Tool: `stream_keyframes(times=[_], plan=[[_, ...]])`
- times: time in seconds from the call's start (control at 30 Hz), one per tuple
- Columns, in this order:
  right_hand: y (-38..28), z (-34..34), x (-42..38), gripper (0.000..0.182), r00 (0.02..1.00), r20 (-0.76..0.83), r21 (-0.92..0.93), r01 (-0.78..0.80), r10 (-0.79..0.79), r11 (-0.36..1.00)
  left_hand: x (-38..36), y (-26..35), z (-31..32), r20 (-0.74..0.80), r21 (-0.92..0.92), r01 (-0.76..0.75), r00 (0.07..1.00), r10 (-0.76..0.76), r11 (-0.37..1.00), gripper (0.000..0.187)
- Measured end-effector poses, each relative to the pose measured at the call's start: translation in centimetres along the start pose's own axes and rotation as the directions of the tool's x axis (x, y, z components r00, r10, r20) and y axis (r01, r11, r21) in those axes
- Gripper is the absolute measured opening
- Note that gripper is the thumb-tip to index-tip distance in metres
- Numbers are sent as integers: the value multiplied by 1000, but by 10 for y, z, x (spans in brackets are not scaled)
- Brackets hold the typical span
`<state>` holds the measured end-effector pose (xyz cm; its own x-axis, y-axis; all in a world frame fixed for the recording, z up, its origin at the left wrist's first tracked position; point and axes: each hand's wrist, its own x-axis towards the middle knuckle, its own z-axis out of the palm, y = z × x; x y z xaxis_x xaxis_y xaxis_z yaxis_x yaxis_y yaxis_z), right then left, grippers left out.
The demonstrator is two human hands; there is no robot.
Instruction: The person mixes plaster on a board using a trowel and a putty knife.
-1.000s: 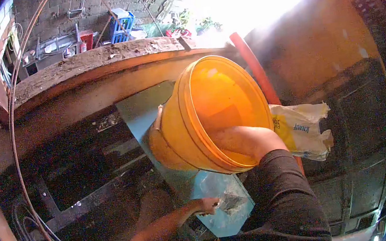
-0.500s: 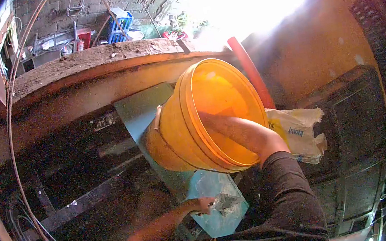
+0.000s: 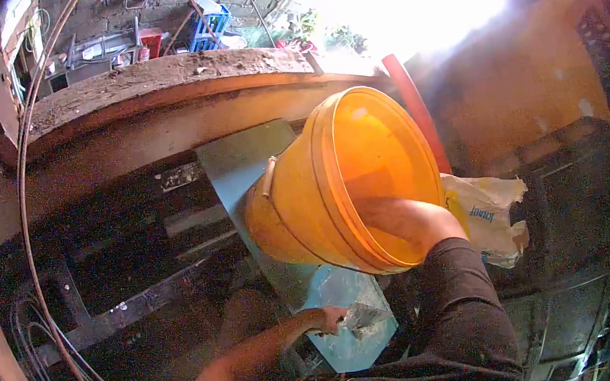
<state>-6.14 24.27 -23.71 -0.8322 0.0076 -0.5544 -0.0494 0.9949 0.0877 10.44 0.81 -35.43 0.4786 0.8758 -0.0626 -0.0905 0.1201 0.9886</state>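
A large yellow bucket (image 3: 295, 199) lies tilted in front of me, its mouth facing right and toward me. My right hand (image 3: 383, 213) reaches into that mouth; the fingers are hidden inside. Lower down, my left hand (image 3: 332, 318) is closed beside a grey, smeared patch (image 3: 363, 318) on a pale turquoise surface (image 3: 353, 347). What its fingers grip is too dark and small to make out. A thin wire handle hangs along the bucket's side, with a pale grip (image 3: 269, 177) on it. Beneath the bucket runs a blue-green board (image 3: 224, 173).
A red pipe (image 3: 417, 114) stands behind the bucket. To its right is a crumpled paper sack (image 3: 492, 218) marked KNAUF. A rough ledge (image 3: 157, 79) crosses the back, with a blue crate (image 3: 210, 28) beyond it. Loose cables (image 3: 30, 222) hang at left.
The view has shifted slightly, so the surroundings sit further right. My right forearm has dropped a little lower within the bucket's mouth. My left hand remains beside the grey patch.
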Motion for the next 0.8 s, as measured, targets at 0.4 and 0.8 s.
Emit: stream_keyframes(times=[0.4,0.8], plan=[[3,-73,58,26,962,-269,119,-22,54,993,9,-13,3,-63,84,48,997,-43,995,47],[15,-59,50,25,993,-98,-160,43,-59,986,28,-35,9,-55,159,105,994,-98,982,59]])
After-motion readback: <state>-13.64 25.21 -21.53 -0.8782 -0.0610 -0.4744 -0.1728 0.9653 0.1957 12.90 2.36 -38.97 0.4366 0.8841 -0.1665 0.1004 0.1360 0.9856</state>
